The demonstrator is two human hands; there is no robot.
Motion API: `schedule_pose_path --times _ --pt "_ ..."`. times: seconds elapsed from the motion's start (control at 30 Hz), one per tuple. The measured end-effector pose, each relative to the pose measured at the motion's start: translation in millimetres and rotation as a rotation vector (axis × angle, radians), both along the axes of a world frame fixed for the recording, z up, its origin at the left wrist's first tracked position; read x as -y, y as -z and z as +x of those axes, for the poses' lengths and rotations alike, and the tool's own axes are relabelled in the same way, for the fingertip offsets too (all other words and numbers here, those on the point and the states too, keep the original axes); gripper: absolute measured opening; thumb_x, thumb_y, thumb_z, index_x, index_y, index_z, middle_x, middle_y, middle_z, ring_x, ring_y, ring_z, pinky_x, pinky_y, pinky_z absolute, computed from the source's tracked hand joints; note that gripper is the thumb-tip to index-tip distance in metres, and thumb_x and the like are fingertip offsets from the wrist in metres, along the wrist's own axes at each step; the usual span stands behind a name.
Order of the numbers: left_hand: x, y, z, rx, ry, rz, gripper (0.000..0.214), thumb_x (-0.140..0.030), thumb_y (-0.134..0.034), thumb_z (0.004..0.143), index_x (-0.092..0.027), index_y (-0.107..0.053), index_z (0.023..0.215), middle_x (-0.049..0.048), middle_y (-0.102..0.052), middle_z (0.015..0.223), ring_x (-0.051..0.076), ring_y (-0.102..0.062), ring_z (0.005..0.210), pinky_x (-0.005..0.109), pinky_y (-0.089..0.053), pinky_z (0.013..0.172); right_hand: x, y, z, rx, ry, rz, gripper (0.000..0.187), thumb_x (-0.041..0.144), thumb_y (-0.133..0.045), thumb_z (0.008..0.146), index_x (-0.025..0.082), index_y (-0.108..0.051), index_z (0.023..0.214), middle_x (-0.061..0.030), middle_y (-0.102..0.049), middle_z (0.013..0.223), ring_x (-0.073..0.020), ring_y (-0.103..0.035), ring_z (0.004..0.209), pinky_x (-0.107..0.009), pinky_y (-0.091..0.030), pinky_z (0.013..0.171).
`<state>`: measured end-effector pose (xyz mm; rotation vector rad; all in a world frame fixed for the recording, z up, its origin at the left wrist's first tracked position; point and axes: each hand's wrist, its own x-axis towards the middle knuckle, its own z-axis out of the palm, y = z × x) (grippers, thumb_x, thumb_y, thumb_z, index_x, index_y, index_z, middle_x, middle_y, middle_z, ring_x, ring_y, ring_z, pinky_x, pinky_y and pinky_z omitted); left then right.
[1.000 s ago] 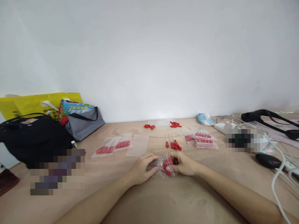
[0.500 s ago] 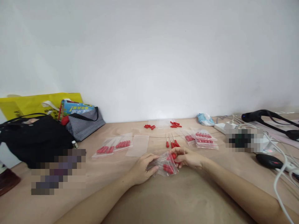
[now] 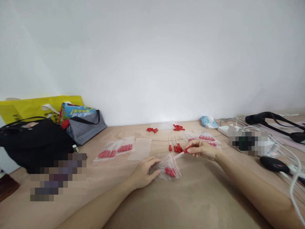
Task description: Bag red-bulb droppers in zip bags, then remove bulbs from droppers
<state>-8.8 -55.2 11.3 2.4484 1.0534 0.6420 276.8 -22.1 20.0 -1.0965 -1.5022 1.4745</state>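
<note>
My left hand pinches the closed end of a clear zip bag, its red-edged mouth facing right. Several droppers with red rubber bulbs lie inside that bag. Between the fingertips of my right hand is the red bulb of another dropper; its clear tube slants down-left to the bag's mouth. I cannot tell whether the tip is inside. Just beyond, several loose droppers rest on the table, tubes pointing away from me.
Filled bags lie at left and right, with a flat bag between. More red bulbs are near the wall. A black bag stands left; a power strip, white cables and a black headset occupy the right.
My right hand has moved from the bag's mouth to the right and slightly away, and a dropper's tube now shows between it and the bag. My left hand stays in place.
</note>
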Motion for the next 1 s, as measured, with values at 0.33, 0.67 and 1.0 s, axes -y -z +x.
schedule_pose_path --times 0.33,0.67,1.0 --pt "-1.1 -0.1 -0.2 0.01 0.019 0.006 0.029 -0.023 -0.052 0.077 -0.02 -0.054 0.105 0.0052 -0.06 0.102 0.018 -0.054 0.092 0.032 -0.042 0.082 -21.5 3.4 21.4 0.184 0.64 0.454 0.03 0.044 -0.062 0.063 0.016 -0.062 0.075 -0.0027 -0.06 0.064 -0.0122 -0.052 0.053 -0.025 -0.04 0.049" --pt "-0.3 -2.7 1.1 0.002 0.033 0.009 0.027 -0.023 -0.052 0.077 -0.02 -0.054 0.104 0.0051 -0.06 0.101 0.018 -0.054 0.092 0.032 -0.042 0.082 -16.6 41.1 -12.3 0.686 0.63 0.786 0.027 0.038 -0.05 0.075 0.017 -0.067 0.082 -0.0071 -0.058 0.075 -0.0179 -0.055 0.07 -0.031 -0.044 0.068" --pt "0.1 -2.8 0.9 -0.007 0.033 0.022 0.027 -0.022 -0.052 0.078 -0.018 -0.054 0.104 0.0056 -0.059 0.1 0.017 -0.054 0.092 0.03 -0.042 0.081 -15.0 47.4 -23.0 0.728 0.552 0.711 0.04 0.042 -0.044 0.079 0.013 -0.06 0.101 -0.0113 -0.058 0.087 -0.018 -0.056 0.067 -0.031 -0.045 0.064"
